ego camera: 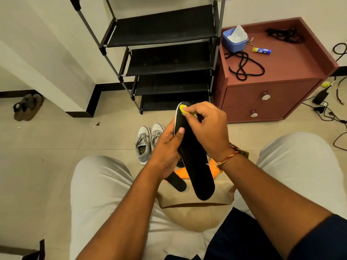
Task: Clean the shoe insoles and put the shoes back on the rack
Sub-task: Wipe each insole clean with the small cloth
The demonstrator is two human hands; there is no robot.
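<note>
A long black insole (pixel 195 162) stands tilted between my knees, toe end up. My left hand (pixel 167 149) grips its left edge, thumb laid across the black face. My right hand (pixel 208 128) pinches a small yellow cloth (pixel 183 109) and presses it on the insole's toe end. A second black insole (pixel 177 182) lies below on an orange shoe (pixel 181 174), mostly hidden by my hands. A grey pair of sneakers (pixel 147 142) sits on the floor in front of the black shoe rack (pixel 165 53), whose shelves hold nothing.
A maroon cabinet (pixel 272 87) stands right of the rack, carrying a blue tub (pixel 234 43), black laces (pixel 244 66) and a small tube (pixel 261 51). Brown sandals (pixel 27 107) lie far left. Cables and a charger (pixel 323 96) spread over the floor at right.
</note>
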